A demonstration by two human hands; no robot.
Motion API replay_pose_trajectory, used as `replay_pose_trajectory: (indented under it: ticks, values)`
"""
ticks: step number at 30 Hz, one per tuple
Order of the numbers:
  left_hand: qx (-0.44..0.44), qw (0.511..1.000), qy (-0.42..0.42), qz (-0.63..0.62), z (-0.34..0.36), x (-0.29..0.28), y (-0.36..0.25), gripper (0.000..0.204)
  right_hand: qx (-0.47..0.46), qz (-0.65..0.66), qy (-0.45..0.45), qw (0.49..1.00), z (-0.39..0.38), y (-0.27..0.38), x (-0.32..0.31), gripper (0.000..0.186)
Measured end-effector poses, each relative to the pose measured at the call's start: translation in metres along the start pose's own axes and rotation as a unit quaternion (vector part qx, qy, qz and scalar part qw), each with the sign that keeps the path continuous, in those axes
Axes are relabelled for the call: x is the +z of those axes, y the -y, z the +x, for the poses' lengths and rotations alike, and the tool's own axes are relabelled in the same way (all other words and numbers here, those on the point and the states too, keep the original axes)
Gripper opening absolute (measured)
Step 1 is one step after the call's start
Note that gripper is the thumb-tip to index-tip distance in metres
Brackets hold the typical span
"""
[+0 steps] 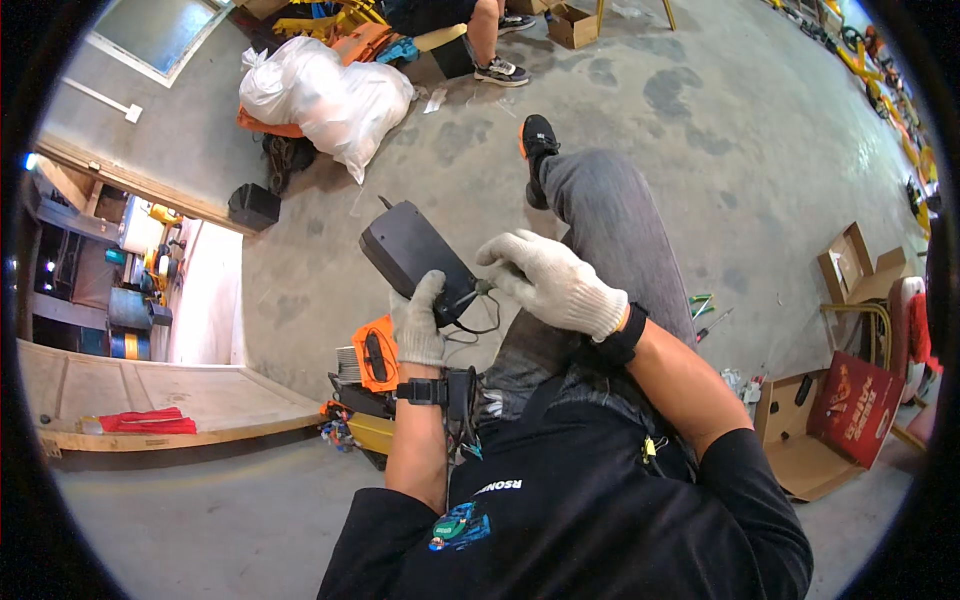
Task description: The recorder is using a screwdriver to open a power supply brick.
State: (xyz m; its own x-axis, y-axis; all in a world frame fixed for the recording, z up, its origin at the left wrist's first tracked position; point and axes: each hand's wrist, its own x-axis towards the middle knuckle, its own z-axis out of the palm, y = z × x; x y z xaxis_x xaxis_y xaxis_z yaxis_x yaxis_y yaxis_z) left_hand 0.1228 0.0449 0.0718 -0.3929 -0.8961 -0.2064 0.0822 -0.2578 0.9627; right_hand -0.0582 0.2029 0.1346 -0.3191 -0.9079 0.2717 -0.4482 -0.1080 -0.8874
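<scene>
In my gloved left hand [422, 325] I grip a black rectangular box [418, 252] with rounded edges, my thumb lying on its near face. A short prong sticks up from its far end. From the near end comes a thin black cable [497, 312], looping beside a small greenish connector [483, 287]. My gloved right hand [550, 280] is at the box's right side, its fingers bent together close to that connector. Whether the fingertips pinch the connector or cable, I cannot make out. Both hands are above my lap.
Beside my left forearm lie an orange pouch [376, 352] and a yellow case [370, 432]. White plastic sacks [325, 95] stand ahead, near another person's leg [484, 35]. Opened cardboard boxes [790, 430] and small tools [705, 318] are to the right; a wooden ledge [230, 405] runs left.
</scene>
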Motion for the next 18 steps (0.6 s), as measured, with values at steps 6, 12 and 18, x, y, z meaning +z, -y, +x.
replay_pose_trajectory:
  ticks: [6, 12, 18]
  values:
    - [0.003, 1.0, 0.014, -0.021, 0.006, -0.008, 0.009, 0.055, -0.034, 0.024, 0.016, 0.999, -0.001, 0.0, -0.001, 0.027]
    - [0.001, 0.999, 0.02, -0.034, 0.007, -0.009, 0.014, 0.054, 0.007, 0.026, 0.008, 1.0, 0.0, 0.001, 0.001, 0.029]
    - [-0.01, 0.999, 0.013, -0.033, 0.006, -0.01, 0.012, 0.057, -0.023, 0.037, 0.025, 0.999, 0.0, 0.001, -0.002, 0.032]
